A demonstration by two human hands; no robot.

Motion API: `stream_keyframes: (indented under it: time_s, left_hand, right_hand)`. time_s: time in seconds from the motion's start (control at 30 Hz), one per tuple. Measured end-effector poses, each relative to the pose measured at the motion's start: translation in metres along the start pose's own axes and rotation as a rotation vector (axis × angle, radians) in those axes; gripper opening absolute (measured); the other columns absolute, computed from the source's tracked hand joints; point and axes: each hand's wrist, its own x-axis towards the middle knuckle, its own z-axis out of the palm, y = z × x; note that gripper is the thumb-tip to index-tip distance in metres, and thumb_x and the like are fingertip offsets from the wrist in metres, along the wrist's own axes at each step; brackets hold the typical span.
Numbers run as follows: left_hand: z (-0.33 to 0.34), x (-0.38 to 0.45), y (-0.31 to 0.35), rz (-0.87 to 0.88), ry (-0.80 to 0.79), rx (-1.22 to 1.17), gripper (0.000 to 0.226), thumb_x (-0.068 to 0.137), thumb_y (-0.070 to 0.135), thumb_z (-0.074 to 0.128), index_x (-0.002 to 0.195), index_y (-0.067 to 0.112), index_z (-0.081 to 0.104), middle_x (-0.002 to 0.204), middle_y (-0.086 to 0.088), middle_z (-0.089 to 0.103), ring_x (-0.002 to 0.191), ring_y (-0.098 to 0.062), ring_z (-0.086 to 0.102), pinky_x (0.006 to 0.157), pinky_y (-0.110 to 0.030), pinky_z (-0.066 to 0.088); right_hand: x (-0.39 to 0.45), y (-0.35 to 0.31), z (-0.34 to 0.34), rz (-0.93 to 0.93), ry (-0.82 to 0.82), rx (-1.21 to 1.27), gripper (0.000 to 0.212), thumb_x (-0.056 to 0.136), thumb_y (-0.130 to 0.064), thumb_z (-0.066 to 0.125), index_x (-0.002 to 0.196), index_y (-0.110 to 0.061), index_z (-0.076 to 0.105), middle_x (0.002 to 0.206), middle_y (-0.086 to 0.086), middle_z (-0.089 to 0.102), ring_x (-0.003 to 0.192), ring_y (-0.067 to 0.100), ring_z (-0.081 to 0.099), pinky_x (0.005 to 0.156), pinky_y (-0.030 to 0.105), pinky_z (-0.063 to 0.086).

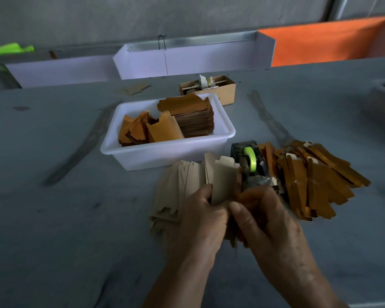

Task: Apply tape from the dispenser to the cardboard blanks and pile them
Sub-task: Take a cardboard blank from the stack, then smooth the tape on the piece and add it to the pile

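A dark tape dispenser (pixel 252 165) with a lime-green roll stands on the grey table. Just in front of it, both hands hold a pale cardboard blank (pixel 223 181) upright. My left hand (pixel 200 216) grips the blank's left edge, thumb in front. My right hand (pixel 262 216) pinches its right lower part, close to the dispenser's cutter end. A fanned stack of pale blanks (pixel 176 192) lies under and left of my left hand. A spread pile of golden-orange blanks (pixel 316 181) lies right of the dispenser.
A white plastic tub (pixel 165 152) behind the hands holds stacked and loose orange blanks. A small cardboard box (pixel 222 90) sits farther back. White troughs (pixel 193 58) and an orange sheet (pixel 329 38) line the table's far edge.
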Motion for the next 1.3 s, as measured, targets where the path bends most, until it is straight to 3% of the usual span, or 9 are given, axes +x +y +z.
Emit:
stream_keyframes:
  time_s: [0.23, 0.33, 0.47, 0.6, 0.7, 0.87, 1.07, 1.23, 1.3]
  left_hand:
    - [-0.007, 0.000, 0.002, -0.040, -0.246, -0.045, 0.022, 0.091, 0.037, 0.059, 0.081, 0.021, 0.073, 0.075, 0.000, 0.072, 0.071, -0.012, 0.067, 0.062, -0.024, 0.049]
    - [-0.006, 0.000, 0.001, 0.012, -0.199, 0.014, 0.015, 0.093, 0.025, 0.058, 0.090, 0.019, 0.072, 0.085, -0.003, 0.074, 0.077, -0.012, 0.069, 0.064, -0.022, 0.052]
    - [-0.010, 0.000, 0.002, -0.014, -0.213, 0.090, 0.013, 0.092, 0.029, 0.060, 0.094, 0.025, 0.073, 0.090, 0.003, 0.074, 0.088, -0.011, 0.069, 0.076, -0.027, 0.053]
    - [-0.011, -0.001, 0.003, -0.071, -0.276, 0.121, 0.012, 0.088, 0.030, 0.065, 0.100, 0.028, 0.069, 0.092, 0.007, 0.074, 0.089, -0.009, 0.069, 0.076, -0.027, 0.051]
    - [-0.009, 0.000, 0.004, -0.059, -0.216, 0.176, 0.016, 0.085, 0.030, 0.069, 0.100, 0.027, 0.063, 0.094, 0.006, 0.071, 0.085, -0.007, 0.068, 0.067, -0.021, 0.049]
    - [-0.006, -0.003, 0.003, 0.056, -0.150, 0.214, 0.002, 0.086, 0.031, 0.067, 0.087, 0.029, 0.067, 0.070, 0.017, 0.068, 0.063, 0.011, 0.061, 0.050, -0.005, 0.041]
    - [0.005, -0.006, -0.001, 0.160, 0.057, 0.328, 0.017, 0.088, 0.032, 0.065, 0.105, 0.031, 0.068, 0.097, 0.010, 0.068, 0.085, -0.002, 0.064, 0.067, -0.011, 0.051]
    - [0.017, -0.013, 0.004, 0.429, 0.260, 0.693, 0.036, 0.093, 0.036, 0.055, 0.130, 0.034, 0.056, 0.097, 0.013, 0.047, 0.095, -0.004, 0.050, 0.073, -0.010, 0.037]
    - [0.022, -0.017, 0.008, 0.484, 0.258, 0.980, 0.049, 0.079, 0.030, 0.073, 0.127, 0.025, 0.062, 0.094, 0.002, 0.055, 0.092, -0.015, 0.056, 0.067, -0.020, 0.043]
  right_hand:
    - [0.006, 0.007, -0.003, 0.047, -0.024, 0.029, 0.008, 0.084, -0.035, 0.052, 0.090, -0.031, 0.053, 0.069, -0.004, 0.067, 0.066, 0.003, 0.065, 0.057, 0.017, 0.052]
    - [0.007, 0.010, -0.003, 0.094, -0.039, 0.027, 0.009, 0.088, -0.021, 0.058, 0.091, -0.029, 0.055, 0.070, -0.005, 0.069, 0.066, 0.004, 0.066, 0.056, 0.019, 0.053]
    - [0.009, 0.009, -0.007, 0.190, 0.122, 0.035, 0.024, 0.072, -0.040, 0.069, 0.088, -0.035, 0.052, 0.078, -0.006, 0.066, 0.074, 0.002, 0.063, 0.065, 0.021, 0.050]
    - [0.016, 0.006, -0.012, 0.419, -0.019, 0.371, 0.033, 0.069, -0.040, 0.067, 0.095, -0.021, 0.065, 0.091, 0.008, 0.070, 0.091, 0.023, 0.067, 0.087, 0.043, 0.053]
    - [0.018, 0.006, -0.013, 0.463, -0.045, 0.446, 0.011, 0.082, -0.016, 0.065, 0.092, -0.014, 0.069, 0.088, 0.011, 0.072, 0.090, 0.027, 0.068, 0.088, 0.046, 0.052]
    - [0.021, 0.008, -0.012, 0.477, 0.007, 0.465, 0.008, 0.082, -0.013, 0.064, 0.086, -0.018, 0.069, 0.085, 0.008, 0.073, 0.086, 0.024, 0.069, 0.085, 0.041, 0.053]
    - [0.021, 0.010, -0.008, 0.472, 0.050, 0.439, 0.007, 0.082, -0.016, 0.064, 0.089, -0.018, 0.066, 0.089, 0.008, 0.072, 0.091, 0.024, 0.067, 0.082, 0.039, 0.052]
    - [0.024, 0.005, -0.005, 0.452, 0.088, 0.422, 0.009, 0.081, -0.016, 0.066, 0.089, -0.011, 0.066, 0.090, 0.011, 0.069, 0.092, 0.027, 0.065, 0.089, 0.047, 0.051]
    - [0.026, 0.003, -0.004, 0.436, 0.099, 0.422, 0.009, 0.083, -0.015, 0.065, 0.087, -0.008, 0.065, 0.082, 0.011, 0.067, 0.083, 0.025, 0.065, 0.078, 0.040, 0.053]
